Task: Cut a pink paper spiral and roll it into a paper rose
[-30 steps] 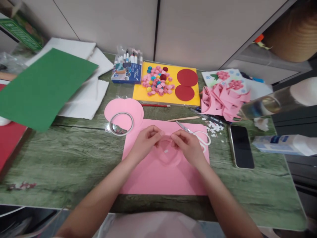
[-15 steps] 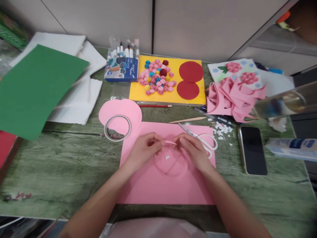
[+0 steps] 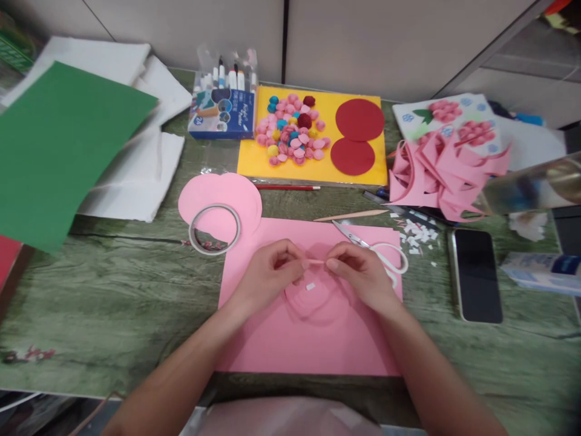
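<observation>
At the centre of the frame I pinch a thin pink paper piece (image 3: 316, 261) from both sides, thumb against fingers in my left hand (image 3: 270, 275) and right hand (image 3: 367, 275). Its visible edge runs left to right, neither hand nearer, over the pink sheet (image 3: 290, 345); a white scrap (image 3: 310, 286) shows just below.

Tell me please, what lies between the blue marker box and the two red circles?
In the head view, a pile of small coloured pieces lies on the yellow sheet, between the marker box and the red circles.
</observation>
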Demonstrator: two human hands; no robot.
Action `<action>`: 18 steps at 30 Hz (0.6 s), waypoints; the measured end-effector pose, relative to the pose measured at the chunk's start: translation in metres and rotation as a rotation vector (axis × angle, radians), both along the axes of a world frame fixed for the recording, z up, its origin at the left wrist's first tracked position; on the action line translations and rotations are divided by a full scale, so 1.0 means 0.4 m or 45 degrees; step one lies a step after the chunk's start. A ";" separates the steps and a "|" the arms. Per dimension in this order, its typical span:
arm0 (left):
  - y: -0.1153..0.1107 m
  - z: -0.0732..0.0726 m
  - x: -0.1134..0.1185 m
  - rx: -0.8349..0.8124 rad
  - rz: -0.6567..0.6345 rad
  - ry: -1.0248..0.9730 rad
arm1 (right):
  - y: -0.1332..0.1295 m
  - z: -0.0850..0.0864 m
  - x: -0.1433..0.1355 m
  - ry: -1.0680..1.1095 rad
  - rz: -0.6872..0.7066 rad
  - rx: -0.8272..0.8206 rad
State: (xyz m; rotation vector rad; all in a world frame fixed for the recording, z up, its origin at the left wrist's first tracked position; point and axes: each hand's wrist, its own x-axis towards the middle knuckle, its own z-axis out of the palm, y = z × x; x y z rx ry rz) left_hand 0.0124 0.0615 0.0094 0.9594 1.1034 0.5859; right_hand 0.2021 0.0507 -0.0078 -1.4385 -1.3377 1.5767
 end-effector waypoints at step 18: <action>-0.003 0.002 0.009 0.013 -0.031 0.033 | -0.004 -0.001 0.010 0.047 0.133 0.040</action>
